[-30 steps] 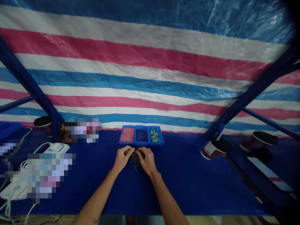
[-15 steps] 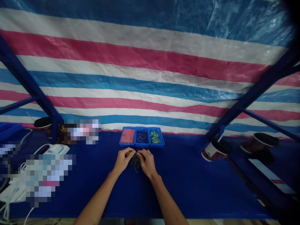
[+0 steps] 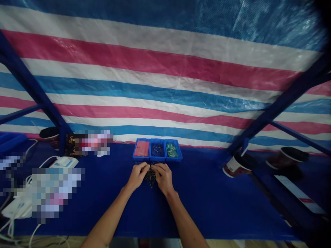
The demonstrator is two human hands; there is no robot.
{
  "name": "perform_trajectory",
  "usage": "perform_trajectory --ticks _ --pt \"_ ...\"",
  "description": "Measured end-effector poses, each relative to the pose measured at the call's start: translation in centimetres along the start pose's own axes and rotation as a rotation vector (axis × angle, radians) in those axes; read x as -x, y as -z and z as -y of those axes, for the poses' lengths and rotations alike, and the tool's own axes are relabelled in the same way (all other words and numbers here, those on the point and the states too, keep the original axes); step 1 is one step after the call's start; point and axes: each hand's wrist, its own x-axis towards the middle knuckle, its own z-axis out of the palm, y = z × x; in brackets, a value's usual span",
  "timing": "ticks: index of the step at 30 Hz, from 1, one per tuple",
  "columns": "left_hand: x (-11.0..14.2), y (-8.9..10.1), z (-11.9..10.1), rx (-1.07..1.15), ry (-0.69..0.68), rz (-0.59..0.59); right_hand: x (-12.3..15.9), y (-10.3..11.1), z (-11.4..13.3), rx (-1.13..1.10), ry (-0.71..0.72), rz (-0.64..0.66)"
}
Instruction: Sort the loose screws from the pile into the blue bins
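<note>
A pile of dark, thin screws or nails (image 3: 151,179) lies on the blue tabletop, partly covered by both hands. My left hand (image 3: 138,174) is over the pile's left side, thumb and fingertips pinched together. On the other side my right hand (image 3: 162,175) has its fingers bent inward, its tips almost meeting the left ones. Whatever the fingertips hold is too small to make out. Just beyond the hands stand three joined blue bins: one with pink sheets or packets (image 3: 142,148), one with dark screws or nails (image 3: 157,150), one with small green-and-white packets (image 3: 171,151).
To the left lies a white power strip (image 3: 64,162) with cables. Lidded cups stand at right, one near (image 3: 236,164) and one farther (image 3: 287,157), with a phone-like flat slab (image 3: 300,194) nearby. Blue frame posts (image 3: 274,112) flank the table; a striped tarp (image 3: 165,82) hangs behind.
Both hands stay over the pile with only slight finger movement. The whole view shifts a little; the bins and other objects keep their places.
</note>
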Motion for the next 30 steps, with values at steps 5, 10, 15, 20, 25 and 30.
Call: perform_trajectory --ticks 5,10,15,20,25,30 --pt "-0.1 0.0 0.0 -0.005 -0.019 0.009 0.2 0.0 -0.4 0.034 0.024 0.003" --pt "-0.1 -0.1 0.1 -0.023 -0.032 0.003 0.0 0.2 0.1 0.027 0.011 0.049" --pt "-0.1 -0.1 0.1 -0.03 -0.027 -0.02 -0.2 0.5 0.9 0.067 -0.056 0.118" --pt "-0.1 0.0 0.0 -0.015 -0.01 -0.061 -0.3 0.5 1.0 -0.015 -0.072 0.079" --pt "-0.1 0.0 0.0 -0.02 -0.016 -0.056 -0.3 0.4 0.8 -0.046 -0.052 0.05" --pt "-0.1 -0.1 0.1 -0.027 -0.011 -0.049 -0.3 0.5 1.0 0.015 -0.053 0.068"
